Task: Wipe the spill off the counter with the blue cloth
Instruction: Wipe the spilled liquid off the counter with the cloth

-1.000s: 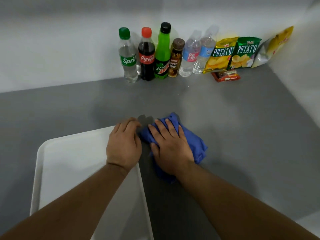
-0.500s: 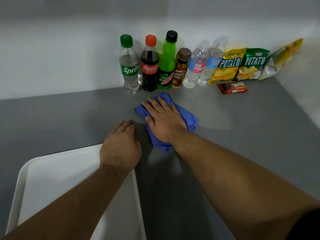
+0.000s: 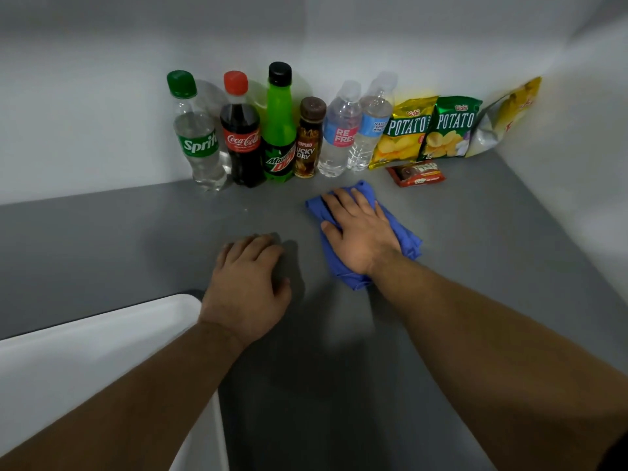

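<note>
The blue cloth (image 3: 406, 234) lies crumpled on the grey counter (image 3: 492, 266), a little in front of the water bottles. My right hand (image 3: 360, 229) presses flat on top of it with fingers spread, covering its middle. My left hand (image 3: 248, 287) rests palm down on the counter beside the corner of a white tray, fingers loosely curled, holding nothing. A few tiny droplets (image 3: 246, 209) glint on the counter in front of the soda bottles. No larger spill shows.
Against the back wall stand a Sprite bottle (image 3: 195, 134), a Coca-Cola bottle (image 3: 241, 134), a Mountain Dew bottle (image 3: 279, 130), a coffee bottle (image 3: 308, 139) and two water bottles (image 3: 353, 130). Chip bags (image 3: 428, 130) and a small red packet (image 3: 416, 173) sit at right. The white tray (image 3: 85, 362) fills the lower left.
My right hand has slid the blue cloth away from me and to the right, toward the bottles. My left hand stayed by the tray's corner.
</note>
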